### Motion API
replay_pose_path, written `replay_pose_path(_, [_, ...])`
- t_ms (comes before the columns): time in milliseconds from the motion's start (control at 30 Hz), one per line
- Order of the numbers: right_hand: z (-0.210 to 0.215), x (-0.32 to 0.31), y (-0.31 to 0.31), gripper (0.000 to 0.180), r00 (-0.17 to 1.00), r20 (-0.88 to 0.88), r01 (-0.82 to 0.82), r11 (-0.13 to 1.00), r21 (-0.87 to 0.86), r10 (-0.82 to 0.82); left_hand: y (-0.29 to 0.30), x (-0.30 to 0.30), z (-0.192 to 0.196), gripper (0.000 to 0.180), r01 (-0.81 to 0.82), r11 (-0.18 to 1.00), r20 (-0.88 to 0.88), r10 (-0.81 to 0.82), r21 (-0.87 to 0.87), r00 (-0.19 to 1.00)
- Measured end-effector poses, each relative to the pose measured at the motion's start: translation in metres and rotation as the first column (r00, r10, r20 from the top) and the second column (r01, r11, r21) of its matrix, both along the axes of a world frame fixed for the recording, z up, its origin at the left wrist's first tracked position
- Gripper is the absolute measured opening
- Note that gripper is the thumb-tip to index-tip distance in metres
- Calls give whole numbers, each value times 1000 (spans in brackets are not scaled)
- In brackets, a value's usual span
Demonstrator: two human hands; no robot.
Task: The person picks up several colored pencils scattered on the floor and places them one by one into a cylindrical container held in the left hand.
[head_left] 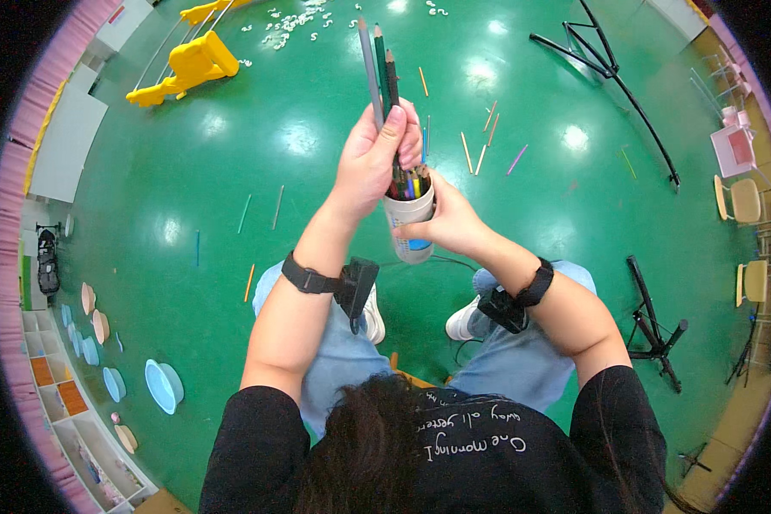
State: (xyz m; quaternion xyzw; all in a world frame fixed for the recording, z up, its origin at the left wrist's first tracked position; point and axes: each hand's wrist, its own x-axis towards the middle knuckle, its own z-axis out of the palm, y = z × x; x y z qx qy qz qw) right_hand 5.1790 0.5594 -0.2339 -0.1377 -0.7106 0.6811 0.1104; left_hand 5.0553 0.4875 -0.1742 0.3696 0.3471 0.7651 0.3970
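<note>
Several colored pencils, grey, dark green and black among them, are gripped in my left hand, their tips pointing up and away from me. Just below that fist, my right hand wraps around a white cylindrical pencil cup with a blue patch on its side. More pencils stand inside the cup, their ends showing at its rim. The lower ends of the held pencils are right at the cup's mouth; whether they reach inside is hard to see.
Loose pencils lie scattered on the green floor, such as an orange one and a purple one. Black tripods lie at the right. Far left is a yellow plastic piece; blue basins sit near left.
</note>
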Motion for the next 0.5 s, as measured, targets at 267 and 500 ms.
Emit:
replay_pose_path(267, [-1,-3,14,77,997,72,-42,999,28,40,3,7,-10,20,-96,995,-111,96,5,989])
replay_pose_path(500, [-4,-6,12,78,996,59,-74,997,1,74,4,9,-17,22,-261,963,-157,268,65,951])
